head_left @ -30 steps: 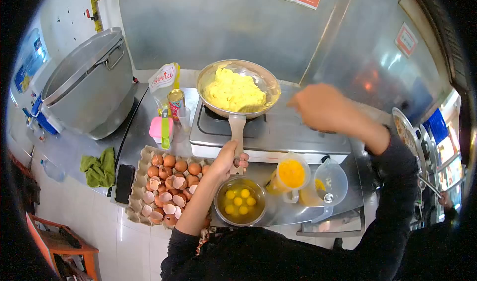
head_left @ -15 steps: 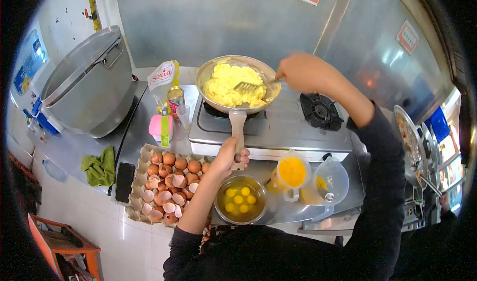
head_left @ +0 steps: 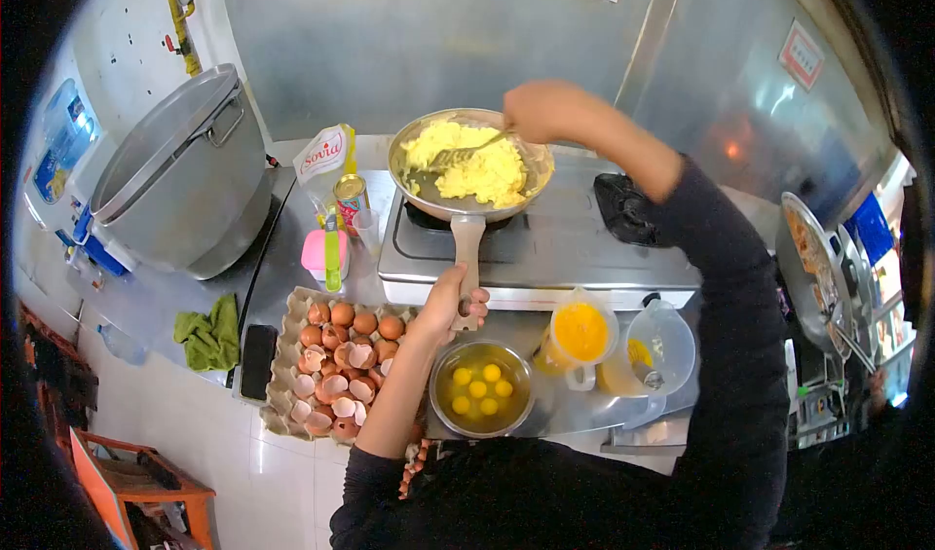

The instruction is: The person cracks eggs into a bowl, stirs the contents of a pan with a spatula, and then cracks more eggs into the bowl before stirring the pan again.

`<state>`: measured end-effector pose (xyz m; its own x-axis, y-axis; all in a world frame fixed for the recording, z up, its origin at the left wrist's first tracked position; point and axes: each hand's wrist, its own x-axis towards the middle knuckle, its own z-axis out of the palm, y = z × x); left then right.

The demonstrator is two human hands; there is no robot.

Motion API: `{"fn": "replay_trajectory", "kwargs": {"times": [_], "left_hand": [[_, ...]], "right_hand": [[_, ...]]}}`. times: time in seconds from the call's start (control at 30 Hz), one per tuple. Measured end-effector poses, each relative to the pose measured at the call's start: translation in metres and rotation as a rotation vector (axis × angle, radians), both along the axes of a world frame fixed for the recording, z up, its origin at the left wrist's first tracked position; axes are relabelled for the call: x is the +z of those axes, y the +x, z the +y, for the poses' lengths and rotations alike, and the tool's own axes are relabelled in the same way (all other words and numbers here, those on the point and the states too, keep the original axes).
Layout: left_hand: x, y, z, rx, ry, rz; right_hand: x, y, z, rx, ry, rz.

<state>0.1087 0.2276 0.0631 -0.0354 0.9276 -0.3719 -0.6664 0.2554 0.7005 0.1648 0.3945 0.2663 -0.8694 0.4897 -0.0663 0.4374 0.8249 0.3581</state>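
Observation:
My left hand (head_left: 448, 302) is wrapped round the beige handle (head_left: 467, 243) of a frying pan (head_left: 426, 195), which sits on the left burner of the stove. Yellow scrambled eggs (head_left: 492, 175) lie inside it, and a strip of pan bottom shows at the left. Above the pan's far right rim, my right hand (head_left: 545, 112) is closed on a metal fork (head_left: 472, 149). Its tines are among the eggs on the left side. Below my left hand stands a metal bowl (head_left: 436, 409) with several whole yolks in clear egg white.
An egg tray (head_left: 282, 394) with brown eggs and broken shells is left of my forearm. Right of the bowl are two plastic jugs, one with beaten egg (head_left: 581, 331). A large pot (head_left: 185, 180), a can (head_left: 351, 198), a green cloth (head_left: 209, 334) and a phone (head_left: 257, 360) stand leftward.
My right hand has moved left with the fork, across the pan. The eggs are shifted and more pan bottom shows at the left. My left hand keeps its hold on the handle.

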Motion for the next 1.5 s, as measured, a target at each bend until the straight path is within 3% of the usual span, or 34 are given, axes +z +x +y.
{"fn": "replay_trajectory", "kwargs": {"times": [0.13,0.27,0.37,0.43,0.47,0.53,0.57,0.6,0.7,0.8,0.9,0.97,1.1,1.2,1.3,1.4,1.5], "left_hand": [[0.003,0.002,0.0,-0.008,0.0,-0.026],[0.002,0.001,0.0,-0.023,0.014,-0.032],[0.003,0.002,0.0,-0.017,0.02,-0.01],[-0.001,0.004,-0.003,-0.023,0.015,-0.009],[-0.004,0.003,-0.002,-0.03,0.015,-0.016],[0.002,0.0,0.002,-0.029,-0.002,-0.015],[0.007,0.003,0.0,-0.015,-0.02,-0.024],[0.01,0.005,-0.001,-0.002,-0.043,-0.037],[0.009,0.005,0.0,-0.006,-0.034,-0.025],[0.005,0.004,0.001,0.0,-0.05,-0.045],[0.011,0.005,0.0,-0.011,-0.064,-0.041],[0.012,0.002,-0.001,-0.051,-0.044,-0.025],[0.011,-0.005,0.0,-0.097,-0.028,-0.013],[0.008,-0.007,0.0,-0.118,-0.01,-0.068],[0.009,-0.005,0.0,-0.088,-0.035,-0.081],[0.013,0.0,-0.001,-0.036,-0.042,-0.027],[0.01,-0.001,-0.001,-0.017,-0.044,-0.048]], "right_hand": [[0.025,0.065,-0.056,0.116,0.075,0.002],[-0.037,0.069,-0.071,0.19,-0.028,-0.025],[-0.093,0.03,-0.037,0.157,0.038,0.169],[-0.079,0.005,0.018,0.194,0.014,0.227],[-0.067,-0.016,0.065,0.175,-0.109,-0.004],[-0.002,-0.011,0.055,-0.082,-0.176,-0.142],[0.026,0.0,0.044,-0.177,-0.262,-0.066],[0.043,0.011,0.039,-0.272,-0.352,0.008],[0.061,0.019,0.065,-0.4,-0.343,-0.183],[0.05,0.028,0.103,-0.545,-0.331,-0.239],[0.017,0.046,0.161,-0.727,-0.811,-0.316],[-0.023,0.061,0.17,-0.73,-0.91,-0.062],[-0.124,0.065,0.156,-0.26,-0.812,0.489],[-0.141,0.066,0.158,0.318,-0.31,0.651],[-0.089,0.084,0.095,0.149,-0.225,0.364],[-0.103,0.116,0.075,0.282,0.038,0.273],[-0.107,0.148,0.036,0.245,0.06,0.129]]}}
